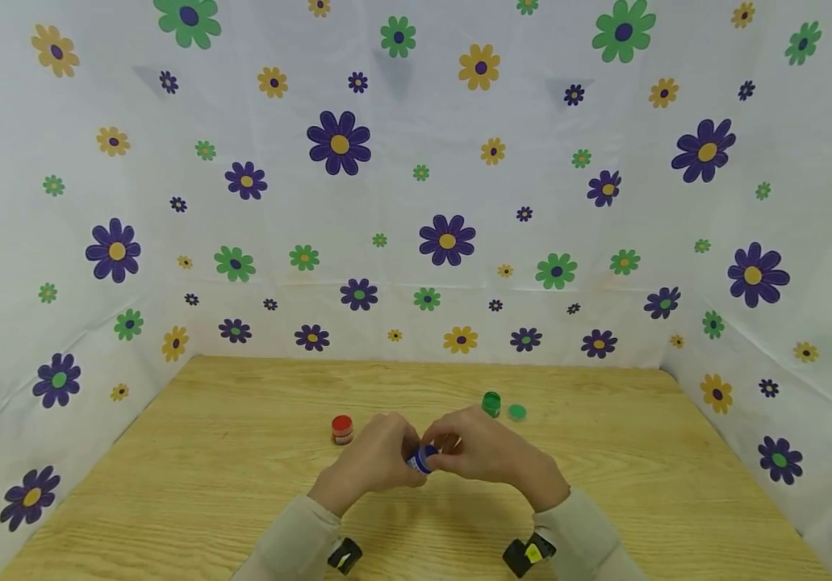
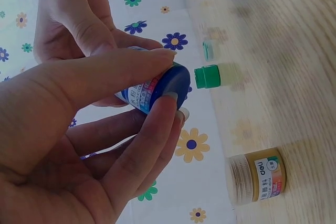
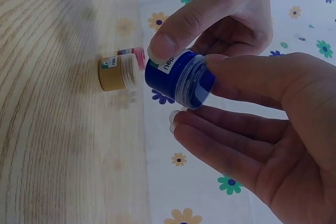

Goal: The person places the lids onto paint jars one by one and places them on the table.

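Both hands meet around a small blue paint jar [image 3: 163, 80] with a clear lid and white label, held tilted above the table. My left hand [image 1: 382, 453] grips its body between thumb and fingers. On the other side my right hand [image 1: 484, 448] has its thumb against the clear lid [image 3: 195, 83], with fingertips curving round beneath it. Paint inside shows blue through the lid. A yellow-brown paint jar [image 2: 269, 174] with a clear lid stands on the table, hidden in the head view.
A red paint jar [image 1: 342, 430] stands just left of my left hand. Beyond my right hand are a green paint jar [image 1: 491, 404] and, beside it, a round green lid [image 1: 517, 412]. Flower-printed cloth [image 1: 416, 194] encloses the wooden table [image 1: 169, 484] at the back and sides.
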`<action>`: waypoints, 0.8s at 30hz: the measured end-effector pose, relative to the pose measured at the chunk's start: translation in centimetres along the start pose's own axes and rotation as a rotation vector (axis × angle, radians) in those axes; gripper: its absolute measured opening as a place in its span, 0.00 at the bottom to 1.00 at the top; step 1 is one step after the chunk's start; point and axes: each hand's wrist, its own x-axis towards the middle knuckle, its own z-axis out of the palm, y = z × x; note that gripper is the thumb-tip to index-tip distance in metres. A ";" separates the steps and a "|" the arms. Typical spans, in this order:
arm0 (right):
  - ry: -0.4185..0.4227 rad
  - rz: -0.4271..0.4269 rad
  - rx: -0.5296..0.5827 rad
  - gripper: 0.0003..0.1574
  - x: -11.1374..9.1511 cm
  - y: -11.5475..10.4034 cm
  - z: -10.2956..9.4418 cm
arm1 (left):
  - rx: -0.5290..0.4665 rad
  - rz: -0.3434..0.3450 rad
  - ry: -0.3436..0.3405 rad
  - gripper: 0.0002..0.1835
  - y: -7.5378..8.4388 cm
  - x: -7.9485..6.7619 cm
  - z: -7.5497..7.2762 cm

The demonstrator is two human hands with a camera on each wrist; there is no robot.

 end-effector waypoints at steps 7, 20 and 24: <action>0.000 0.017 -0.006 0.14 0.0 0.2 0.1 | 0.007 -0.004 0.002 0.07 0.1 0.1 0.0; -0.003 -0.007 0.010 0.15 -0.1 0.0 -0.1 | -0.001 -0.014 0.009 0.08 0.0 0.0 -0.1; 0.005 0.009 -0.005 0.13 0.0 0.0 0.0 | 0.004 -0.004 0.009 0.07 -0.1 0.1 -0.1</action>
